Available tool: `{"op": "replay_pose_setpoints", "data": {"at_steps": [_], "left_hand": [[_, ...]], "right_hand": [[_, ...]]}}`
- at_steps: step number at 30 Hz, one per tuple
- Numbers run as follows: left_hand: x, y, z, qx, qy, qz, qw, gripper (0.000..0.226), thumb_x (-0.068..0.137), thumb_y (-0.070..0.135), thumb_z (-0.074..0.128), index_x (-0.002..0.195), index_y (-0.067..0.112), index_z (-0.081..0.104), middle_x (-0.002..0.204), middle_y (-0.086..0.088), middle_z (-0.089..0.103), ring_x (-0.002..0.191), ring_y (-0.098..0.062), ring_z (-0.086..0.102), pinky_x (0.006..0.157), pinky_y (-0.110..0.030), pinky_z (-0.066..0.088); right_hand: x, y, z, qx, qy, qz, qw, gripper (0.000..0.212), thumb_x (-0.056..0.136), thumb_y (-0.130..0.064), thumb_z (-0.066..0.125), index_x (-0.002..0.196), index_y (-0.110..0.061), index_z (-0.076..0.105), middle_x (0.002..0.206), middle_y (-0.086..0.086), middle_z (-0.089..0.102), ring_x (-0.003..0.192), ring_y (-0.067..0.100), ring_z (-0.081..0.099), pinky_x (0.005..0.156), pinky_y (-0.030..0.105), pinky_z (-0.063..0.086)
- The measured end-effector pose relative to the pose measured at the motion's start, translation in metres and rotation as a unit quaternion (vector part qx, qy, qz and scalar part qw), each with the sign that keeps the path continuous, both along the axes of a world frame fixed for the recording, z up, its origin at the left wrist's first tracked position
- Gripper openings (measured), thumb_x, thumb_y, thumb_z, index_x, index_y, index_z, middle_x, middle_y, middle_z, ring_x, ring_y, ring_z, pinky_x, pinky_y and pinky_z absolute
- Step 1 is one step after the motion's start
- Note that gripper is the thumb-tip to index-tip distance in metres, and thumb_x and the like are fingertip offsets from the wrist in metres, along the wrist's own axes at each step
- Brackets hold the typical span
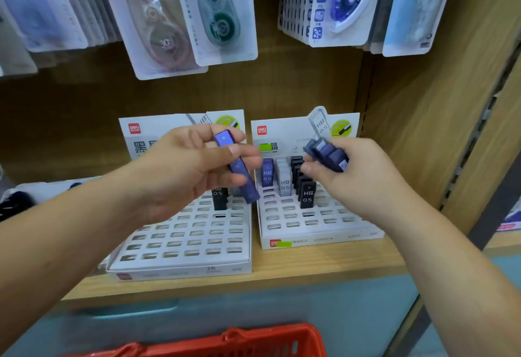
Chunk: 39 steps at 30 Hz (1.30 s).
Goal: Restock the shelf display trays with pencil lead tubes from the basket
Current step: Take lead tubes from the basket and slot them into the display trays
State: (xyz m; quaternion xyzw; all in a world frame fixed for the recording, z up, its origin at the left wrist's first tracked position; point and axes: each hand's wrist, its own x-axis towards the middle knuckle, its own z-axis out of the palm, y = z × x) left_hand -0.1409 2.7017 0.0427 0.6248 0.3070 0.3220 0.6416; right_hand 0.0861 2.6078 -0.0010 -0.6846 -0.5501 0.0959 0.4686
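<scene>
Two white display trays stand side by side on the wooden shelf. The left tray (183, 244) holds one black lead tube (219, 197); most of its slots are bare. The right tray (318, 224) has a blue tube (267, 176), white tubes (284, 180) and black tubes (306, 194) standing in its back rows. My left hand (186, 170) pinches a single blue lead tube (236, 169) slanting down above the gap between the trays. My right hand (358, 170) grips a bundle of several blue tubes (327, 153) above the right tray. The red basket (239, 342) shows at the bottom edge.
Carded correction tapes (194, 18) hang on hooks above the trays, more packs (346, 4) to the right. The wooden side panel (428, 120) closes the shelf on the right. The shelf's front edge (225, 289) runs below the trays, with a light blue panel underneath.
</scene>
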Motion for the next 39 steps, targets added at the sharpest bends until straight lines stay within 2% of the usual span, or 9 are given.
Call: {"op": "replay_pose_setpoints", "data": {"at_steps": [4,7,10,13,20,23,26,34,39], "left_hand": [[-0.021,0.013,0.006,0.040,0.025,0.082,0.996,0.019,0.100,0.015,0.062,0.114,0.013,0.075,0.109,-0.013,0.078,0.104,-0.023,0.076,0.066,-0.025,0.061],[-0.038,0.021,0.005,0.113,0.104,0.116,0.981,0.019,0.100,0.025,0.065,0.110,0.026,0.080,0.107,0.000,0.079,0.103,-0.015,0.072,0.072,-0.033,0.057],[-0.046,0.021,-0.001,0.175,0.133,0.127,0.967,0.017,0.093,0.025,0.074,0.108,0.030,0.081,0.088,0.008,0.077,0.073,-0.004,0.063,0.066,-0.029,0.048],[-0.038,0.021,-0.004,0.225,0.115,0.127,0.959,0.019,0.085,0.020,0.083,0.104,0.025,0.078,0.084,-0.001,0.077,0.064,-0.007,0.064,0.057,-0.023,0.051],[-0.025,0.033,-0.007,0.281,0.098,0.134,0.945,0.014,0.092,0.013,0.077,0.103,0.021,0.073,0.087,-0.005,0.078,0.078,-0.024,0.073,0.059,-0.022,0.056],[-0.041,0.044,-0.013,0.332,0.119,0.174,0.920,0.015,0.093,0.016,0.077,0.103,0.027,0.074,0.087,0.000,0.076,0.082,-0.023,0.072,0.062,-0.024,0.055],[-0.053,0.053,-0.023,0.366,0.134,0.213,0.896,0.016,0.092,0.016,0.079,0.102,0.026,0.073,0.087,0.000,0.073,0.081,-0.023,0.071,0.068,-0.032,0.062],[-0.047,0.061,-0.043,0.320,0.115,0.149,0.929,0.014,0.090,0.005,0.078,0.098,0.016,0.073,0.087,-0.011,0.074,0.077,-0.025,0.070,0.073,-0.027,0.062],[-0.052,0.064,-0.040,0.351,0.135,0.117,0.919,0.014,0.089,0.010,0.080,0.092,0.022,0.073,0.085,0.003,0.077,0.081,-0.018,0.072,0.077,-0.026,0.061]], "right_hand": [[-0.037,0.009,0.013,-0.036,0.232,0.089,0.968,0.024,0.099,-0.035,0.068,0.087,-0.014,0.064,0.066,0.005,0.056,0.047,0.012,0.044,0.042,0.024,0.036],[-0.060,0.022,0.014,-0.061,0.283,0.139,0.947,0.033,0.102,-0.034,0.063,0.101,-0.001,0.060,0.066,0.008,0.059,0.051,0.018,0.051,0.043,0.027,0.037],[-0.073,0.026,0.020,-0.063,0.325,0.147,0.932,0.038,0.103,-0.043,0.059,0.115,-0.006,0.058,0.070,0.010,0.063,0.053,0.023,0.059,0.047,0.032,0.045],[-0.075,0.024,0.021,-0.097,0.308,0.129,0.938,0.042,0.100,-0.053,0.059,0.114,-0.013,0.057,0.068,0.007,0.058,0.047,0.023,0.049,0.051,0.039,0.044],[-0.063,0.016,0.017,-0.152,0.310,0.147,0.927,0.033,0.102,-0.046,0.061,0.091,-0.016,0.052,0.057,-0.002,0.051,0.043,0.014,0.034,0.043,0.023,0.029],[-0.069,0.018,0.017,-0.164,0.296,0.162,0.927,0.033,0.103,-0.039,0.061,0.094,-0.008,0.055,0.051,-0.004,0.052,0.040,0.013,0.036,0.041,0.022,0.030],[-0.080,0.027,0.016,-0.154,0.323,0.188,0.915,0.022,0.103,-0.026,0.061,0.118,-0.009,0.061,0.073,0.005,0.060,0.047,0.015,0.038,0.045,0.025,0.029],[-0.076,0.032,0.007,-0.127,0.358,0.156,0.912,0.019,0.099,-0.023,0.067,0.107,-0.007,0.061,0.072,0.006,0.062,0.047,0.016,0.042,0.043,0.023,0.030],[-0.072,0.034,0.004,-0.104,0.389,0.140,0.905,0.017,0.100,-0.018,0.065,0.113,-0.006,0.061,0.080,0.012,0.069,0.046,0.016,0.042,0.041,0.022,0.030]]}}
